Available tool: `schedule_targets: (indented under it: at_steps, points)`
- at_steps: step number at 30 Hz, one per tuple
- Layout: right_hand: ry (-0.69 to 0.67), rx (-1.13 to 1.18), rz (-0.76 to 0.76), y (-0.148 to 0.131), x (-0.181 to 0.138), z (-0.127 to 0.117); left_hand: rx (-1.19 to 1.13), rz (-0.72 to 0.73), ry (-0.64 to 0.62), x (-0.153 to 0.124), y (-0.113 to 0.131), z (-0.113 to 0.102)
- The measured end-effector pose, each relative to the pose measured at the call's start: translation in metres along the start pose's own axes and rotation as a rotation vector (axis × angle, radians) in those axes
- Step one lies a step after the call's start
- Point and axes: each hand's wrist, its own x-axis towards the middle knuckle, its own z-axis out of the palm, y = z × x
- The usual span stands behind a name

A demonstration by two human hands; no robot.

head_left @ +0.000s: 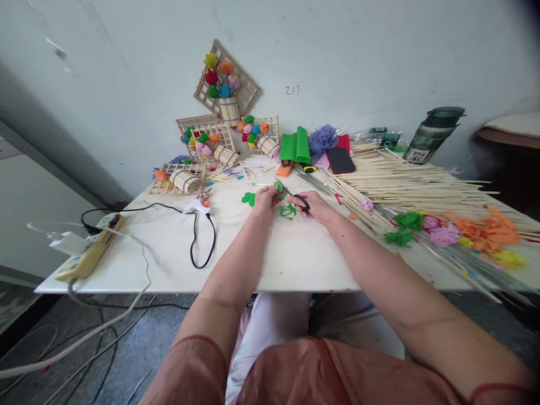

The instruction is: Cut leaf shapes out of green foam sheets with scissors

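Observation:
My left hand [267, 201] is closed on a small piece of green paper [279, 188], pinched between thumb and fingers. In my right hand [313, 206] are black-handled scissors [302, 202], their blades pointing toward the green piece. Whether the blades touch it I cannot tell. Cut green pieces [248, 198] lie just left of my left hand. Below the scissors are green scraps [288, 211] on the white table [304, 264]. A thin pale rod [258, 184] lies behind my left hand.
Behind my hands are a green paper roll [295, 146], purple yarn [323, 138] and a phone [341, 160]. Many thin sticks [405, 180] and crumpled coloured paper [485, 232] cover the right. At left are a glue gun [198, 206], power strip [90, 247] and stick lattices with flowers [228, 84].

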Motion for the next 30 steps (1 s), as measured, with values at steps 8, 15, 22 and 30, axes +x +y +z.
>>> schedule_targets:
  at_steps: [8, 15, 22, 30]
  points:
    - [-0.004, -0.002, 0.018, 0.0013, 0.001, -0.0038, 0.038, 0.003, -0.03, -0.0006, -0.0001, 0.0001]
    - [-0.012, 0.01, -0.022, 0.0021, 0.0033, -0.0042, 0.02, 0.008, -0.024, -0.0017, 0.0017, -0.0003]
    - [-0.013, 0.014, -0.034, 0.0036, 0.0038, -0.0049, -0.016, -0.027, -0.061, -0.0002, 0.0018, -0.0022]
    - [-0.005, -0.015, -0.058, 0.0031, 0.0027, -0.0024, -0.038, -0.013, -0.007, -0.0015, 0.0023, -0.0002]
